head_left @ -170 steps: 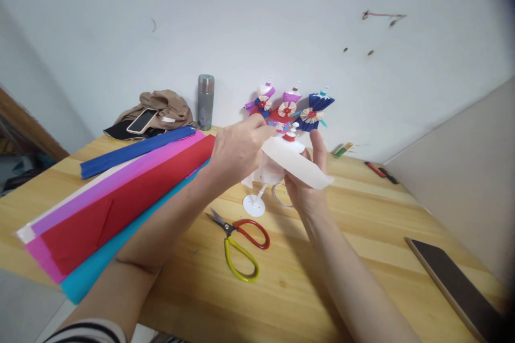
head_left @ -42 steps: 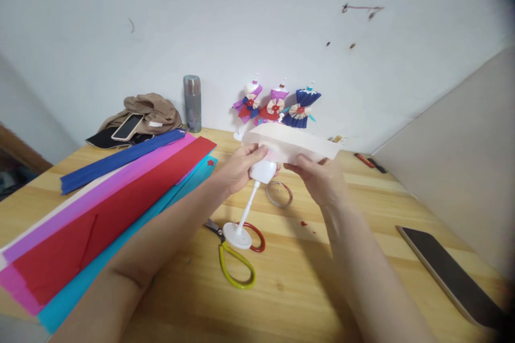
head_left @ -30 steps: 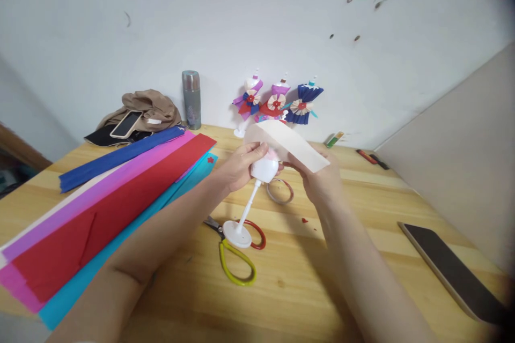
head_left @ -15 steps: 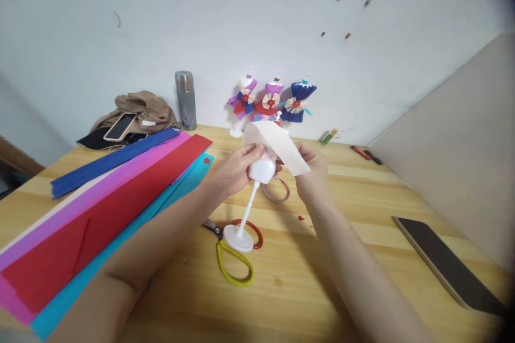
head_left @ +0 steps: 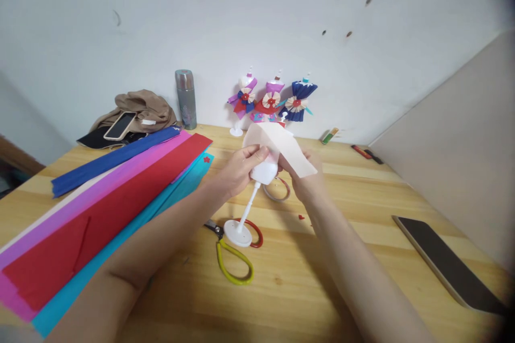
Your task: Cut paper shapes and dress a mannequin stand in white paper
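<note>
A small white mannequin (head_left: 263,171) on a thin stand tilts between my hands, its round base (head_left: 237,233) above the scissors. Round its upper body lies a pale cream crepe paper strip (head_left: 293,153), one end slanting down to the right. My left hand (head_left: 243,168) is closed on the mannequin, thumb pressing the paper to its front. At the strip's right side, my right hand (head_left: 308,174) is closed with curled fingers on the paper, partly hidden behind it. Scissors (head_left: 235,262) with one yellow and one red handle lie under the base.
Coloured paper strips (head_left: 120,209) spread over the left of the table. Three dressed mannequins (head_left: 271,99) stand against the wall, beside a flask (head_left: 185,99). A tape ring (head_left: 277,190) lies behind the stand, a tablet-like device (head_left: 446,262) at right, a phone (head_left: 119,126) and cloth at back left.
My right hand has shifted slightly inward and down behind the strip, whose loose end now reaches farther right. The mannequin's base has risen slightly.
</note>
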Demonstrator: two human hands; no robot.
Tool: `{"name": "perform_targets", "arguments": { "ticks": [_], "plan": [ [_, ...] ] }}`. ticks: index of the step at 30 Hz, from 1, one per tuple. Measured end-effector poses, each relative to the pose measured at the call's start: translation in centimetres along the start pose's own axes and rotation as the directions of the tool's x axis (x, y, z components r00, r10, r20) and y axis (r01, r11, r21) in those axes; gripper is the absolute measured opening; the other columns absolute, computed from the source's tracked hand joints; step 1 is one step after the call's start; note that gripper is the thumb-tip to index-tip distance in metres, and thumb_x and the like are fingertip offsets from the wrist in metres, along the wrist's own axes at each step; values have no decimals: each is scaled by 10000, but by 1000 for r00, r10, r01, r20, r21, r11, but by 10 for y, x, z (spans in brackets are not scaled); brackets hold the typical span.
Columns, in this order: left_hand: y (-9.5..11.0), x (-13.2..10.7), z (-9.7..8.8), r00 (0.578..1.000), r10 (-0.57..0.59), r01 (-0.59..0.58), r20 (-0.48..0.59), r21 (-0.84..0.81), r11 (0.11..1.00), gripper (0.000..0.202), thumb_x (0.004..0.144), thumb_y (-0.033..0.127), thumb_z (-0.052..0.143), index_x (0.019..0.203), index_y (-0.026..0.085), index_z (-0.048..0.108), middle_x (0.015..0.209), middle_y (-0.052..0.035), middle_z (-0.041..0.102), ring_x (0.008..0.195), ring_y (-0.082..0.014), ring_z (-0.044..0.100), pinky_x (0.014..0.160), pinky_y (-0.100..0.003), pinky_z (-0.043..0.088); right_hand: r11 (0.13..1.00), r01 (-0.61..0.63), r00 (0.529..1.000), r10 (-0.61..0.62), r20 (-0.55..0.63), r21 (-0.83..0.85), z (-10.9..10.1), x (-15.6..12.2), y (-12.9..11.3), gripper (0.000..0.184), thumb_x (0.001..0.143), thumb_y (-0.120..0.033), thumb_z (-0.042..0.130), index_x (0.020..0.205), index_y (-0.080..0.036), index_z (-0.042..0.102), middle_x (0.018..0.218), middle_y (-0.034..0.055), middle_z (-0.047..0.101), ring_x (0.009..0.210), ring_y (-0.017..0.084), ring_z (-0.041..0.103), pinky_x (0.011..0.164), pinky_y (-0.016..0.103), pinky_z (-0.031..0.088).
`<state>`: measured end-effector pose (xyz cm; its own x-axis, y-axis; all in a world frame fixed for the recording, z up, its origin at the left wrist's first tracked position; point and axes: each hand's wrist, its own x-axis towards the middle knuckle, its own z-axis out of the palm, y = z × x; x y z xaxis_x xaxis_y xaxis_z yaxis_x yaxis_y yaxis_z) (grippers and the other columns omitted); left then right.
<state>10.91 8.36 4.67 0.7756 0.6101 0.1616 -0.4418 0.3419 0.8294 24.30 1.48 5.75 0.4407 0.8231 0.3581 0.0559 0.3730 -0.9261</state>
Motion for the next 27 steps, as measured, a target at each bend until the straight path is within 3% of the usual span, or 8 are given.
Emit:
{"name": "perform_targets", "arguments": {
  "ticks": [9, 13, 17, 23, 27],
  "plan": [
    [-1, -3, 3, 1000, 16, -16, 9, 6, 1000, 530, 694, 587, 897, 858, 121, 706, 796, -40, 706, 679, -127, 635, 667, -260, 504, 996, -84, 996, 84, 14, 17, -6, 3, 1, 339, 530, -502, 919, 582, -253, 694, 493, -18, 624, 432, 155, 521, 395, 293, 447],
    [4, -5, 6, 999, -9, 9, 43, -2, 1000, 540, 683, 571, 910, 926, 124, 731, 868, -75, 742, 814, -187, 690, 756, -296, 547, 993, -116, 993, 116, 26, 15, -7, 3, -5, 455, 482, -549, 926, 502, -244, 589, 466, -14, 591, 418, 143, 489, 396, 287, 409],
    [9, -8, 7, 997, 15, -18, 78, 45, 999, 551, 666, 603, 906, 939, 146, 763, 904, -86, 759, 908, -225, 701, 741, -284, 543, 993, -117, 993, 117, 11, 6, -5, 0, -14, 491, 467, -483, 944, 504, -227, 526, 506, -28, 584, 465, 111, 459, 450, 261, 368],
    [15, -13, 6, 1000, -11, 11, -3, 95, 995, 322, 737, 365, 885, 989, 192, 783, 994, -54, 768, 970, -212, 701, 832, -282, 555, 997, -51, 998, 48, -48, -64, 1, -9, -28, 465, 467, -346, 938, 532, -228, 493, 518, -62, 511, 512, 104, 416, 501, 253, 309],
    [16, -14, 5, 997, -65, 69, -45, 83, 994, 268, 806, 369, 765, 1018, 206, 780, 1098, -63, 774, 1071, -256, 699, 893, -327, 584, 985, 58, 988, -79, -130, -161, 7, -19, -33, 444, 520, -278, 892, 566, -244, 452, 524, -92, 413, 536, 104, 340, 525, 263, 258]
  ]
}}
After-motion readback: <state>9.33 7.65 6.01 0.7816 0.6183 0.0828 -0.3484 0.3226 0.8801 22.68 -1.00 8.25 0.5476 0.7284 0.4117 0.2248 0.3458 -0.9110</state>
